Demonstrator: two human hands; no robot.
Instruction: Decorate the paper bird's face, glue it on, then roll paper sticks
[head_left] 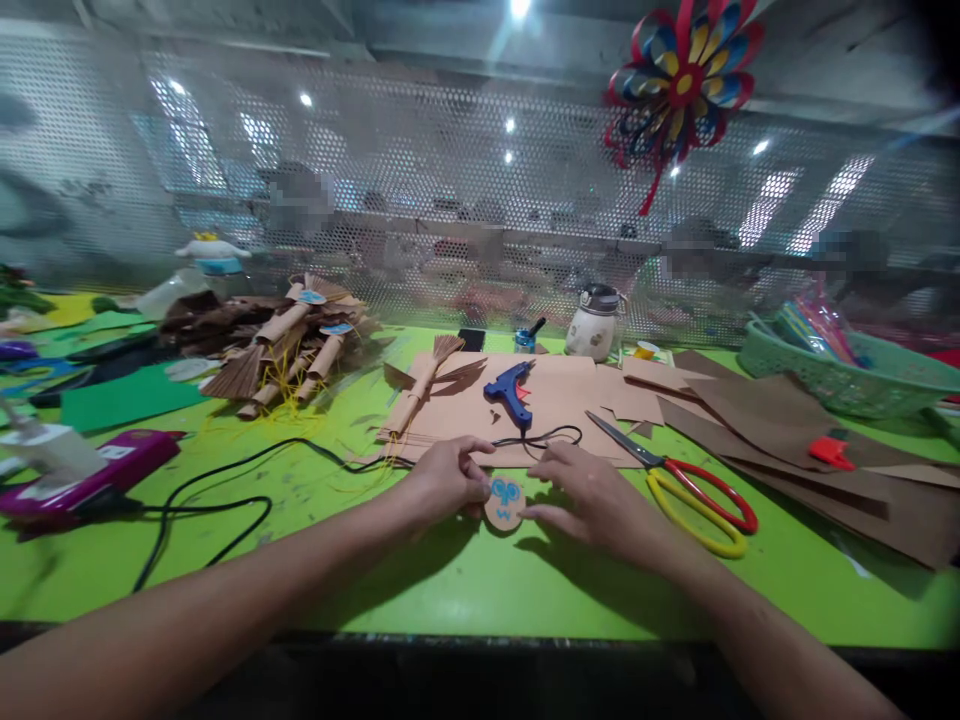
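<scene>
A small round brown paper cutout (505, 504) with a blue drawn face is in front of me, above the green tabletop. My left hand (448, 482) pinches its left edge between thumb and fingers. My right hand (589, 492) is at its right side with fingers apart, the thumb tip close to the edge; whether it touches I cannot tell. Just beyond lies a blue hot glue gun (511, 393) on brown paper sheets (577, 385). A rolled paper figure (421, 390) with a pleated end lies left of it. Large scissors (679, 490) with red and yellow handles lie right of my right hand.
Paper figures tied with yellow string (289, 355) are piled at the left. A black cable runs from a purple power strip (124, 470). Brown paper pieces (795, 430), a green basket (847, 375) and a white bottle (591, 325) stand right and back, before a perforated metal screen (450, 150).
</scene>
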